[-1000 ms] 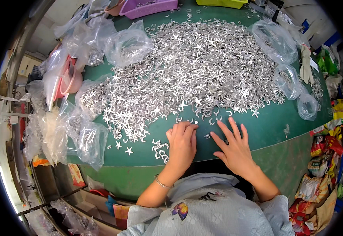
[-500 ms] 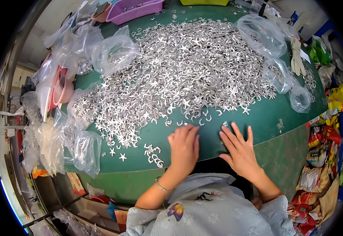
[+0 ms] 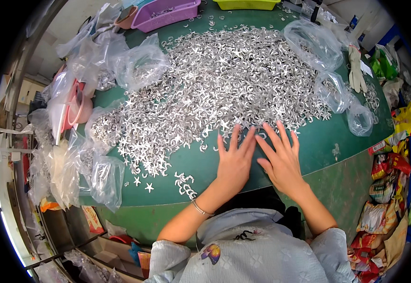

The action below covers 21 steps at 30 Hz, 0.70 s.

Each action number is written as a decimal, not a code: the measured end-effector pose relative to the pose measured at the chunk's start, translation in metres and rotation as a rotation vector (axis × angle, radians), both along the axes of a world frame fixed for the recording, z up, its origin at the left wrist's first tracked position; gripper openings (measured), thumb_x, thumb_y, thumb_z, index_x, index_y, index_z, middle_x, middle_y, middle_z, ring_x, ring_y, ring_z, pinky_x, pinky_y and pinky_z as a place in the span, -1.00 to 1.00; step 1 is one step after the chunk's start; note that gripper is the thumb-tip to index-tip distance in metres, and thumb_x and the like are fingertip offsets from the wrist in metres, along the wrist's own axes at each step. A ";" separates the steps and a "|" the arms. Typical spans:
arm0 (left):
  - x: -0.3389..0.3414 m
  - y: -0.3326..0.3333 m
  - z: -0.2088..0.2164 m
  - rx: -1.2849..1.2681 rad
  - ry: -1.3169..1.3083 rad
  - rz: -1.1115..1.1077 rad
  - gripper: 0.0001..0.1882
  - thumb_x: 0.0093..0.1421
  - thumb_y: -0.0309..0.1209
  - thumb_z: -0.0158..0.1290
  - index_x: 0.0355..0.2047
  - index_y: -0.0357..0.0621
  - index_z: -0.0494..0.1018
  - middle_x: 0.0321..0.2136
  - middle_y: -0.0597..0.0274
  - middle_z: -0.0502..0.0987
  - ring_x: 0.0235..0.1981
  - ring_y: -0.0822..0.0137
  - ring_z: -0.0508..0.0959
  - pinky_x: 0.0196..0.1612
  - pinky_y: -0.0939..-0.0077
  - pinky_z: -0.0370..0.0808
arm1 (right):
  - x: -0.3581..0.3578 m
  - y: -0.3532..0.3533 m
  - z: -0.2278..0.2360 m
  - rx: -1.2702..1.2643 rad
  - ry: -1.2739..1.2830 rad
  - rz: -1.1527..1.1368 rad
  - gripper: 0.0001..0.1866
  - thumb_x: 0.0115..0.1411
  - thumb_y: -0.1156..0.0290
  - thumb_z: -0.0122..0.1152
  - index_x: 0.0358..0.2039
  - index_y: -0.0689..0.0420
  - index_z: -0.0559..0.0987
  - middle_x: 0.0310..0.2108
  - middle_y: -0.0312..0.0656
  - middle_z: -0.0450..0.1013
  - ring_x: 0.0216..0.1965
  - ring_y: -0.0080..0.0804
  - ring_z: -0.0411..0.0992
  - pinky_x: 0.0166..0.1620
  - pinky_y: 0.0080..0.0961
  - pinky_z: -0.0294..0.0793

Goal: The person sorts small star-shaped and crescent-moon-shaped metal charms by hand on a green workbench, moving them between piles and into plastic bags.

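A broad pile of small silver star and crescent pieces (image 3: 243, 75) covers much of the green table (image 3: 304, 153). At the pile's near edge my left hand (image 3: 236, 162) lies palm down, fingers stretched and spread, its fingertips at the nearest pieces. Close beside it my right hand (image 3: 283, 162) is also flat and spread, fingertips at the pile's edge. Neither hand grips anything that I can see; what lies under the palms is hidden. To the left of my left hand sits a separate small group of crescents (image 3: 185, 185), with a lone star (image 3: 149, 187) further left.
Clear plastic bags (image 3: 106, 181) with silver pieces crowd the left side. More clear bags (image 3: 314, 45) and a pale glove (image 3: 356, 70) lie at the right. A purple tray (image 3: 165, 16) and a yellow-green tray (image 3: 248, 4) stand at the back. Colourful packages (image 3: 375, 217) are stacked off the table's right.
Both hands have moved forward to the pile's edge, and my left hand has shifted right, closer to the right hand. My left hand's fingers have spread out.
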<state>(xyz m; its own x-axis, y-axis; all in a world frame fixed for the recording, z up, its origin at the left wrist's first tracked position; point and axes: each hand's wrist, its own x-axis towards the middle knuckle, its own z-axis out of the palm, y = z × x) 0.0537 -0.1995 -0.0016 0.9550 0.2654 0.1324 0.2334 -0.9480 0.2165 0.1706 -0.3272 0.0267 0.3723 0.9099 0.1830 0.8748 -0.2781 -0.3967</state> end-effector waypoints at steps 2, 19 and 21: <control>-0.001 0.005 -0.007 0.047 -0.023 0.083 -0.47 0.15 -0.46 0.06 0.18 -0.17 0.33 0.32 0.28 0.13 0.34 -0.12 0.05 0.20 -0.43 0.04 | 0.006 0.017 -0.009 0.061 -0.082 -0.033 -0.48 0.15 0.26 0.26 0.12 0.09 0.46 0.36 -0.14 0.08 0.39 0.08 -0.08 0.27 0.22 -0.07; -0.009 0.002 0.003 -0.127 -0.178 0.106 -0.59 0.12 -0.65 -0.03 0.02 -0.33 0.40 0.18 0.03 0.34 0.29 0.01 0.23 0.27 -0.34 0.00 | 0.021 0.025 -0.016 0.147 -0.169 -0.091 -0.80 0.09 0.42 0.28 -0.23 0.05 0.65 0.28 -0.13 0.19 0.36 0.05 0.00 0.28 0.19 -0.08; -0.005 0.000 -0.001 -0.141 -0.150 0.085 -0.55 0.06 -0.70 -0.05 0.02 -0.32 0.41 0.17 0.01 0.35 0.28 0.01 0.26 0.28 -0.35 -0.02 | 0.026 0.021 -0.015 0.134 -0.169 -0.057 -0.85 0.07 0.43 0.29 -0.29 0.07 0.64 0.27 -0.13 0.20 0.35 0.04 0.01 0.28 0.20 -0.08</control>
